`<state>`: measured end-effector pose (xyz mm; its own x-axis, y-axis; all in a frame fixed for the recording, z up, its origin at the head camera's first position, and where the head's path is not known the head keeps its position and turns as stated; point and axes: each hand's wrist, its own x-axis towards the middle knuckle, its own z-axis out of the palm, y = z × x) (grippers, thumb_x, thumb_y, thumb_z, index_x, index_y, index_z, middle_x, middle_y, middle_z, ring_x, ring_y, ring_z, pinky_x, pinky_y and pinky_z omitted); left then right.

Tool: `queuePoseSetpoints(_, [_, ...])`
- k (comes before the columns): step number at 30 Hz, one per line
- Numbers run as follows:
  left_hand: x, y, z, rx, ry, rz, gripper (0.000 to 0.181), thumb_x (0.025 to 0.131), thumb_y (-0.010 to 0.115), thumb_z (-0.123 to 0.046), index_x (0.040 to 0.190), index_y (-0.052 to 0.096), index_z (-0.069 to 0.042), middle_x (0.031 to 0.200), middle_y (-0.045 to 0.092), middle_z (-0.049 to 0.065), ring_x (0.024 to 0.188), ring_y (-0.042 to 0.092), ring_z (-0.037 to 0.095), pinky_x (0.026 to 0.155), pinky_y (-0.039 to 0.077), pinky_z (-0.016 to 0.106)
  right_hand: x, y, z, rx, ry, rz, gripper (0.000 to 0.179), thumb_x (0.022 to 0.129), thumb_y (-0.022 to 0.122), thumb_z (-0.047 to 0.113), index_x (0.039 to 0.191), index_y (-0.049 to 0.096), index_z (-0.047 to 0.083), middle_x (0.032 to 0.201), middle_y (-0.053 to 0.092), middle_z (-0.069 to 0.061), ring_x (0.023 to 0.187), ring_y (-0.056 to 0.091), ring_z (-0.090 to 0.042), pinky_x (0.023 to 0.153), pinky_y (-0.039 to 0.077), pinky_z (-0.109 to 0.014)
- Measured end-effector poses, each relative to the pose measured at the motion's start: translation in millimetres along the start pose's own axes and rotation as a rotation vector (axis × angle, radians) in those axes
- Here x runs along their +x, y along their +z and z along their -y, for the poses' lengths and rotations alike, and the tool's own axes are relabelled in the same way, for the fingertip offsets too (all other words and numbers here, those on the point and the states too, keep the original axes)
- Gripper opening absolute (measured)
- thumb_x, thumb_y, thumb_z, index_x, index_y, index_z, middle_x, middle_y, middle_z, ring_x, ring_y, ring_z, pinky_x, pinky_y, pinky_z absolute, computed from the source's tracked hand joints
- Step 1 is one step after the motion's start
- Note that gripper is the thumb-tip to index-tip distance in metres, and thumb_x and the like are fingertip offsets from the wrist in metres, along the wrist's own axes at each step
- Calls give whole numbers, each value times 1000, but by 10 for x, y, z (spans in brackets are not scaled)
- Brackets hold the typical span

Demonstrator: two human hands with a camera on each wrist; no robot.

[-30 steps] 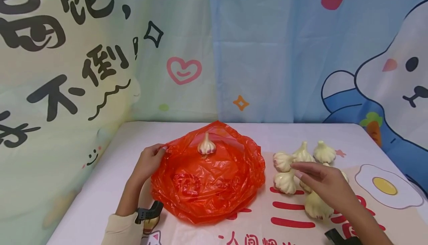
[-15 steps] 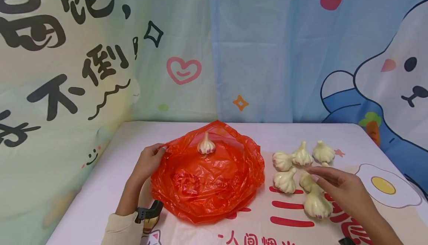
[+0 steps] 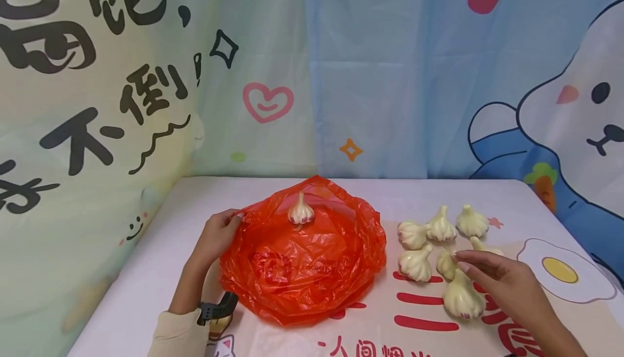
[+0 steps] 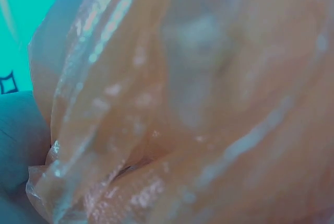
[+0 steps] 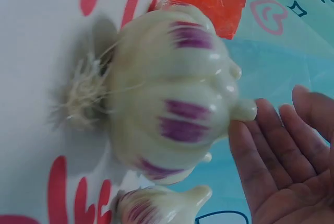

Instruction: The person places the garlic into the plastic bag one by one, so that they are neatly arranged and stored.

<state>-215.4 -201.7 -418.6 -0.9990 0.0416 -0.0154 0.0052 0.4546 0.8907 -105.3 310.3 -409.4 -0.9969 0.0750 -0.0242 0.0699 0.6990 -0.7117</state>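
Observation:
A red plastic bag [image 3: 302,270] lies spread open on the table, one garlic bulb [image 3: 300,213] resting on it near the back. My left hand [image 3: 219,238] pinches the bag's left edge between thumb and fingers; translucent film [image 4: 156,156] fills most of the left wrist view. To the bag's right, several pale garlic bulbs [image 3: 414,264] sit in a loose cluster. My right hand [image 3: 509,278] hovers over them, fingers extended and thumb apart, holding nothing. In the right wrist view a purple-streaked garlic bulb [image 5: 167,93] stands close to the fingertips; contact cannot be told.
The table [image 3: 156,270] wears a printed cloth with red strokes and a fried-egg picture [image 3: 565,270]. Behind it hangs a patterned curtain [image 3: 370,75]. Farther back in the cluster stand two more garlic bulbs [image 3: 472,221].
My right hand has shifted right and slightly nearer over the cluster, uncovering garlic bulbs it had hidden. My left hand and the bag stay as they were.

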Motion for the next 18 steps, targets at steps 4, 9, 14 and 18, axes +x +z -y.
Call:
queuePoseSetpoints(4, [2, -1, 2, 1, -2, 1, 33, 103, 46, -27, 123, 62, -6, 103, 67, 13, 76, 69, 25, 67, 59, 35, -3, 4, -45, 32, 16, 76, 47, 93, 66, 33, 127, 62, 0, 123, 62, -20, 106, 63, -33, 74, 57, -30])
queuePoseSetpoints(9, [-5, -4, 1, 2, -2, -1, 33, 103, 46, -26, 123, 62, -5, 103, 67, 14, 76, 68, 24, 67, 59, 35, -1, 14, -76, 69, 14, 99, 47, 92, 69, 29, 128, 61, 0, 124, 61, -20, 104, 64, -29, 75, 57, -31])
queuePoseSetpoints(14, [-5, 1, -6, 1, -12, -2, 32, 103, 46, -26, 123, 62, -5, 103, 67, 14, 77, 68, 25, 67, 59, 34, 6, 38, -90, 72, 23, 101, 43, 91, 70, 24, 127, 62, 2, 124, 61, -20, 103, 64, -29, 75, 57, -31])
queuePoseSetpoints(18, [-4, 0, -19, 6, -2, -4, 33, 103, 46, -25, 123, 62, -4, 103, 67, 14, 77, 68, 25, 67, 59, 35, 3, 63, -105, 58, 11, 92, 42, 90, 71, 21, 126, 62, 2, 124, 61, -21, 103, 64, -32, 75, 57, -32])
